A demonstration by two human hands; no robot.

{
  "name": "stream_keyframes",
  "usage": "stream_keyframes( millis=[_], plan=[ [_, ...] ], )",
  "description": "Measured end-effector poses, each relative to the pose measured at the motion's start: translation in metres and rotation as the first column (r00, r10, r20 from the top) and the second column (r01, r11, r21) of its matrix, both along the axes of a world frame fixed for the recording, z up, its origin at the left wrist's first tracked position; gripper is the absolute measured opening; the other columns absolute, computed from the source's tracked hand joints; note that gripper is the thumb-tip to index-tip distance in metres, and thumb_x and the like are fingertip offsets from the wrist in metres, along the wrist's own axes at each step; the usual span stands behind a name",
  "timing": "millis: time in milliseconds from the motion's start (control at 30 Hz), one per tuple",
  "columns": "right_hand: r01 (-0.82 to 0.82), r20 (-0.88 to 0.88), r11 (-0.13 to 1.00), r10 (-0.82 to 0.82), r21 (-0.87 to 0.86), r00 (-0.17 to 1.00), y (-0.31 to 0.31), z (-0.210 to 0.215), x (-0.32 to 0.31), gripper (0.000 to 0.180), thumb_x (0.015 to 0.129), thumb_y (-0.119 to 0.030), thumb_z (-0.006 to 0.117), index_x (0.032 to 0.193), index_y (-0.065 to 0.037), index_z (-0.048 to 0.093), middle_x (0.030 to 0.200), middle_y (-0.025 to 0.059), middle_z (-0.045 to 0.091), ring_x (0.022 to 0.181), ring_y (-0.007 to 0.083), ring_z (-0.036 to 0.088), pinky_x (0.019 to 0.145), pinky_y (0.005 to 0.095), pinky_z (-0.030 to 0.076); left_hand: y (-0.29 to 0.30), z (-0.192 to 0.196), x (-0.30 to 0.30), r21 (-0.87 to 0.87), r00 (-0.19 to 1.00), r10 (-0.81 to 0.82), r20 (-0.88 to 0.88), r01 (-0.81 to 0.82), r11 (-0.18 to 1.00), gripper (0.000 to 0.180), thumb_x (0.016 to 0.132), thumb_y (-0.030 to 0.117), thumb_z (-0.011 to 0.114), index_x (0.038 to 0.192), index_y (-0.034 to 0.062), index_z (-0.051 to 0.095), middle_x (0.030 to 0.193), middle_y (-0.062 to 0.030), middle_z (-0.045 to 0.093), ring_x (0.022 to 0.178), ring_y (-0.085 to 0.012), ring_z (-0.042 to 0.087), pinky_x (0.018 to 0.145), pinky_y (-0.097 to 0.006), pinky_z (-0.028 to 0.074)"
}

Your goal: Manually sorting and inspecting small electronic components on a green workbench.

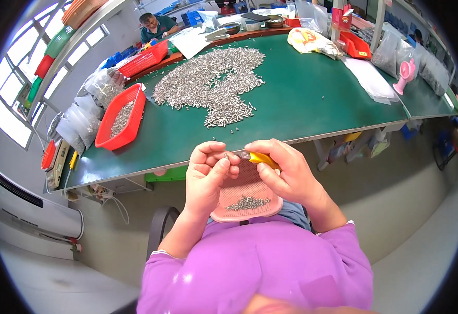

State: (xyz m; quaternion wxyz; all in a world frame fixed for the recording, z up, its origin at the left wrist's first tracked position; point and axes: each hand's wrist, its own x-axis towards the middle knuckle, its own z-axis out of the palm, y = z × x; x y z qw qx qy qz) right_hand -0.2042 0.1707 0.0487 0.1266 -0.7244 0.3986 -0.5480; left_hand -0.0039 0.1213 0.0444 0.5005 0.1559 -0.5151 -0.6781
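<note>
Over my lap, my left hand (205, 175) is closed in a pinch on a small metal part (226, 156), mostly covered by the fingertips. My right hand (289, 170) grips a yellow-handled tool (263, 159); its dark end points left, close to the left fingertips. The tool's exact kind cannot be made out. Below both hands a pink mesh basket (255, 183) rests on my lap, with a small heap of metal parts (247, 203) in its near end. On the green table (297, 89) ahead lies a wide pile of similar metal parts (208, 73).
A red tray (138, 118) with small parts stands at the table's left, beside filled clear bags (80, 123). A red basket (144, 58) is farther back. A pink fan (405, 76), a red bin (355, 46) and bags occupy the right. A person (156, 29) sits across the table.
</note>
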Motion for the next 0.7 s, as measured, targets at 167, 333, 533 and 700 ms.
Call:
stream_keyframes(
  millis=[167,333,533,700],
  plan=[
    [-0.062,-0.066,0.996,0.057,-0.069,0.996,0.001,0.002,0.002,0.032,0.09,-0.009,0.065,0.121,-0.01,0.067,0.093,0.009,0.069,0.083,0.0289,0.067,0.077,0.0392,0.055,0.004,0.001,-0.002,-0.056,0.998,0.032,0.057,-0.029,0.998,0.018,0.098,0.0,0.059,0.115,0.0039,0.055,0.1,-0.01,0.067,0.084,-0.0117,0.065,0.079,-0.026,0.056],
    [-0.01,-0.065,0.997,0.005,-0.075,0.998,0.003,0.001,0.002,0.029,0.089,-0.011,0.068,0.118,-0.01,0.069,0.095,0.009,0.072,0.086,0.0279,0.07,0.078,0.0381,0.056,0.009,0.002,-0.002,-0.031,0.989,0.08,0.123,-0.077,0.997,0.018,0.094,-0.002,0.064,0.111,0.0026,0.058,0.101,-0.0083,0.067,0.085,-0.0116,0.066,0.08,-0.026,0.057],
    [0.0,-0.068,0.999,-0.003,-0.045,0.998,0.006,0.002,0.005,0.03,0.087,-0.01,0.07,0.117,-0.009,0.07,0.099,0.0095,0.073,0.089,0.0277,0.071,0.079,0.0372,0.056,0.012,0.003,-0.002,0.042,0.991,0.055,0.122,-0.06,0.997,0.018,0.093,-0.001,0.066,0.11,0.0023,0.06,0.103,-0.0065,0.066,0.085,-0.0108,0.067,0.08,-0.025,0.058],
    [0.009,-0.072,0.999,-0.013,-0.049,0.997,0.006,0.003,0.005,0.032,0.087,-0.009,0.07,0.118,-0.01,0.069,0.097,0.0092,0.072,0.088,0.0281,0.07,0.078,0.0378,0.056,0.01,0.001,-0.001,0.036,0.992,0.052,0.118,-0.057,0.998,0.019,0.093,-0.001,0.066,0.111,0.0026,0.06,0.104,-0.0068,0.066,0.085,-0.0109,0.067,0.08,-0.024,0.058]
  ],
)
